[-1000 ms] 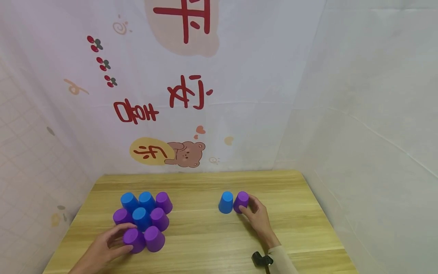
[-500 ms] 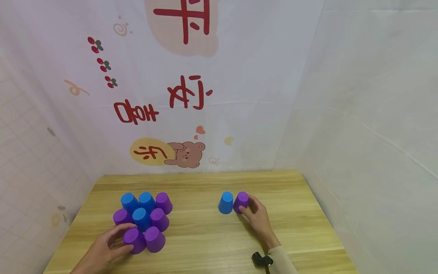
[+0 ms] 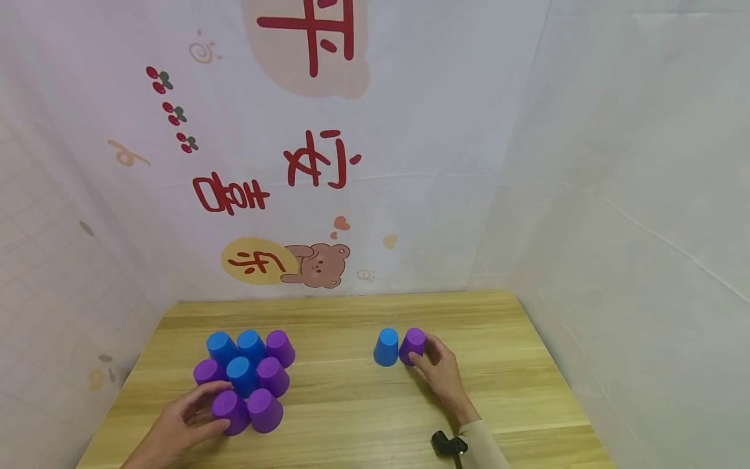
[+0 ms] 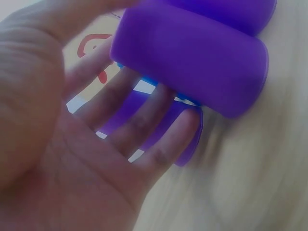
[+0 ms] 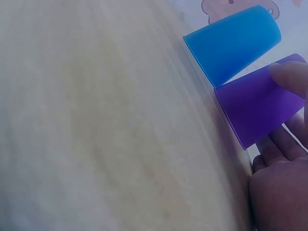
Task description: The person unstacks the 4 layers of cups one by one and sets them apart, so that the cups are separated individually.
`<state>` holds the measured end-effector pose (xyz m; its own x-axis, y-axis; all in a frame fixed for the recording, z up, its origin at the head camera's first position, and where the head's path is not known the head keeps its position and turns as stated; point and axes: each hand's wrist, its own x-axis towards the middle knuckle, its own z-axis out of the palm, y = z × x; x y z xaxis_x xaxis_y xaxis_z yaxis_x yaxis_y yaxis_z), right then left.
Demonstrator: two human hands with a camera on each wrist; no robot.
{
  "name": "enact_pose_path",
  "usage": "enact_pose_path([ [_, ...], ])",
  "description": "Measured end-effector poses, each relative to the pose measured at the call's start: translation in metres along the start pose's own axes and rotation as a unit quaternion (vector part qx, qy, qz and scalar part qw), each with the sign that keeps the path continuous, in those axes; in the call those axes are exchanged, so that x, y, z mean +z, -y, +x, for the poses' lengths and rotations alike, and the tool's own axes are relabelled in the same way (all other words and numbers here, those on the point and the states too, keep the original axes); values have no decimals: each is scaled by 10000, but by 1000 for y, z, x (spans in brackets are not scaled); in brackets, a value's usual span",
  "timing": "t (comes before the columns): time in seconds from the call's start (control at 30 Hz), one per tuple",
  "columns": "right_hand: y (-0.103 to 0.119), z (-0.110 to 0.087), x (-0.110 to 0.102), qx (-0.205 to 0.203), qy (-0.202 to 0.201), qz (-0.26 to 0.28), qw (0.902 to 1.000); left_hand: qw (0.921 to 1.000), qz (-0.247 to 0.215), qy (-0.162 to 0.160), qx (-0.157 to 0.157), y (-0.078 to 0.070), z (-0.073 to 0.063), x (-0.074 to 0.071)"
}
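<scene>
In the head view, my left hand point(image 3: 178, 423) holds the front-left purple cup point(image 3: 230, 413) between thumb and fingers. That upside-down cup belongs to a cluster of several purple and blue cups, beside another purple cup point(image 3: 265, 412). The left wrist view shows the held cup point(image 4: 192, 57) up close, with fingers passing behind it. On the right, my right hand point(image 3: 443, 378) grips a purple cup point(image 3: 412, 345) that stands upside down. A blue cup point(image 3: 387, 347) stands just left of it; their rims appear to touch in the right wrist view, where the thumb point(image 5: 291, 77) lies on the purple cup.
Behind the left hand, a blue cup point(image 3: 242, 374) sits mid-cluster, with a purple cup point(image 3: 209, 370) to its left. The wooden table point(image 3: 346, 404) ends at a printed curtain point(image 3: 410, 195). A black device point(image 3: 448, 445) sits at the right wrist.
The head view has shifted very slightly. Both hands and all the cups stay where they were.
</scene>
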<state>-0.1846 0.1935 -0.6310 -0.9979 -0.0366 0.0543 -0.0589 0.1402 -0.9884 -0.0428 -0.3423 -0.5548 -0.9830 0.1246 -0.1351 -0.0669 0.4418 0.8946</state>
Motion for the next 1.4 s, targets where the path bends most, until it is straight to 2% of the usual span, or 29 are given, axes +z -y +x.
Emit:
enact_pose_path([
  [0.23,1,1,0,-22,-18,-27,10000,9997,-64,-212,-126,-6,-3,1],
  [0.37,1,1,0,-16,-13,-54,10000,9997,10,-257,-34,-12,-4,-1],
  [0.5,0,1,1,-35,-11,-105,9999,9991,62,-285,304,-18,-5,-4],
  [0.63,-1,1,1,-59,-5,-136,9999,9960,199,-361,794,-27,-7,-6],
  [0.77,-1,0,1,-22,-1,-93,10000,9882,589,-536,1310,-36,-7,-6],
  [0.9,0,-2,1,-27,5,-64,10000,9799,1063,-720,1528,-48,-6,-4],
  [1.03,0,-2,0,5,-29,-118,9999,9754,1199,-794,1670,-65,0,2],
  [1.27,-1,0,1,-17,-45,-118,9999,9782,1297,-794,1413,-95,15,20],
  [1.4,-1,1,1,-44,-65,-150,9999,9738,1274,-783,1713,-103,26,37],
])
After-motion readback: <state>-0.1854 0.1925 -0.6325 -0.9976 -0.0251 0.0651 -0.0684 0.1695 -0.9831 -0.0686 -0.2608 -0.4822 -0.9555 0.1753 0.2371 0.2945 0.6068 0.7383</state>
